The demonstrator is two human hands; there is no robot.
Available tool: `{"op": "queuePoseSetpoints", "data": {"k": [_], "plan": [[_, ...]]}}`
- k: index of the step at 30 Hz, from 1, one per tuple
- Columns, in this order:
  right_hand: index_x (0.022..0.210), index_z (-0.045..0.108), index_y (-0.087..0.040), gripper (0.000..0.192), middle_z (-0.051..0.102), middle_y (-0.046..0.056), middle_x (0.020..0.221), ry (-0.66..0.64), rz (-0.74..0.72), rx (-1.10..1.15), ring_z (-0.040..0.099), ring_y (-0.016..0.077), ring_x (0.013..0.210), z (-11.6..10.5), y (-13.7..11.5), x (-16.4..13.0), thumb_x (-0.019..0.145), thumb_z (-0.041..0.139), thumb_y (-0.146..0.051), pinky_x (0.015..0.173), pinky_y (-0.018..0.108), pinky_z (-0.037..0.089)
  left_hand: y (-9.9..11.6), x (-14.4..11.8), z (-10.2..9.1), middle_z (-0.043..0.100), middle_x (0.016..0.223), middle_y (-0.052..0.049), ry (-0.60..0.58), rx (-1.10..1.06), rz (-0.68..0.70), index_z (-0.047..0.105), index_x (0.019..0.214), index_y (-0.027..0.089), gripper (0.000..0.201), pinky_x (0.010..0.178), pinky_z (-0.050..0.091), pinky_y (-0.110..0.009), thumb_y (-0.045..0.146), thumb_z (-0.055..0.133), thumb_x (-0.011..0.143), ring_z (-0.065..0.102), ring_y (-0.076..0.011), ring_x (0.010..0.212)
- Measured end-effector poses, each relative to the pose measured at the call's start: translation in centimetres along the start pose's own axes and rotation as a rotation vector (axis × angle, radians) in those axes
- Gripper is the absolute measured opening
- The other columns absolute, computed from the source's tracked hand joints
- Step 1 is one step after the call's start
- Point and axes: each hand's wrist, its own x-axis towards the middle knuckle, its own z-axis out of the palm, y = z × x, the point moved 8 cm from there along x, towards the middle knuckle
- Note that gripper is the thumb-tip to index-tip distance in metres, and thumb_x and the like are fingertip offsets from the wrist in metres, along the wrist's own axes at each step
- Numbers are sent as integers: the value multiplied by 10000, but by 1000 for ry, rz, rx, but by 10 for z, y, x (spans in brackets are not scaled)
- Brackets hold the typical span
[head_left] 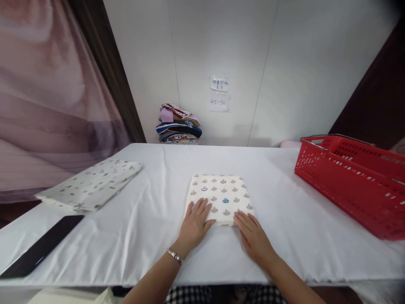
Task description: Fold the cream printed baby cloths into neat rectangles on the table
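I have both hands, left (194, 225) and right (253, 236), flat and spread on the near edge of the folded cloth (219, 198), pinning it mid-surface (152, 211), gripping nothing.

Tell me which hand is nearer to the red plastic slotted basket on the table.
Right. The right hand lies flat at the near right corner of the folded patterned white cloth, on the side toward the red plastic slotted basket. The left hand rests on the cloth's near left part, farther away.
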Motion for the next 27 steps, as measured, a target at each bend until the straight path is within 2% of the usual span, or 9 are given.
{"op": "queuePoseSetpoints", "data": {"k": [5, 9, 11, 13, 16, 18, 21, 24, 27], "plan": [[1421, 385, -214, 589, 431, 62, 1431, -2, 34, 34, 374, 223, 1342, 2, 5, -6, 853, 356, -62, 1089, 482, 358, -3, -7, 6, 452, 1424, -83, -6, 42, 18, 444, 1364, 229, 475, 1094, 301, -537, 431, 419, 935, 370, -267, 1342], [1360, 474, -235, 458, 487, 57, 1390, 26, 134, 223, 413, 222, 1316, 1, 21, -8, 907, 414, -198, 1099, 480, 349, -5, -6, 3, 492, 1392, -72, -7, -43, -21, 496, 1317, 226, 423, 1093, 309, -537, 403, 414, 942, 391, -255, 1331], [1289, 550, -229, 395, 506, 66, 1373, 110, 298, 340, 430, 230, 1303, -7, 43, -9, 914, 445, -296, 1086, 467, 370, -13, -4, 0, 553, 1335, -52, 13, -137, -94, 567, 1233, 234, 357, 1086, 339, -508, 365, 388, 954, 431, -230, 1303], [1244, 588, -211, 398, 503, 85, 1374, 177, 537, 451, 455, 249, 1282, -11, 73, -12, 898, 471, -368, 1045, 455, 417, -29, -1, -6, 582, 1298, -57, 82, -211, -218, 617, 1154, 226, 324, 1073, 367, -475, 336, 394, 947, 460, -222, 1278], [1272, 561, -184, 471, 558, 122, 1308, 158, 875, 661, 571, 263, 1153, -3, 109, -17, 849, 527, -388, 918, 421, 512, -60, 1, -8, 537, 1337, -120, 153, -252, -460, 605, 1163, 177, 342, 1028, 417, -444, 331, 494, 879, 481, -256, 1254], [1306, 529, -173, 531, 606, 133, 1239, 131, 990, 808, 637, 252, 1033, 4, 120, -13, 814, 569, -366, 815, 372, 552, -78, 2, -1, 554, 1313, -135, 110, -304, -615, 560, 1215, 171, 416, 959, 467, -416, 336, 550, 833, 534, -263, 1194], [1363, 463, -172, 635, 663, 120, 1122, 80, 1044, 938, 674, 230, 882, 9, 121, 0, 775, 618, -354, 687, 315, 560, -93, 4, 9, 640, 1187, -116, -4, -399, -811, 503, 1261, 192, 506, 857, 501, -382, 376, 591, 797, 615, -256, 1062], [1422, 370, -186, 731, 691, 73, 982, -23, 1053, 988, 670, 209, 813, 10, 110, 7, 756, 633, -338, 671, 302, 541, -95, 4, 14, 669, 1120, -113, -144, -485, -946, 506, 1242, 187, 519, 804, 496, -349, 419, 595, 787, 638, -256, 1000], [1476, 231, -211, 862, 681, 46, 964, -110, 1076, 1028, 654, 200, 826, 8, 91, -5, 735, 652, -339, 683, 295, 522, -90, -2, 12, 668, 1122, -102, -221, -572, -1002, 497, 1252, 201, 552, 794, 482, -320, 455, 609, 775, 636, -251, 1000]]}}
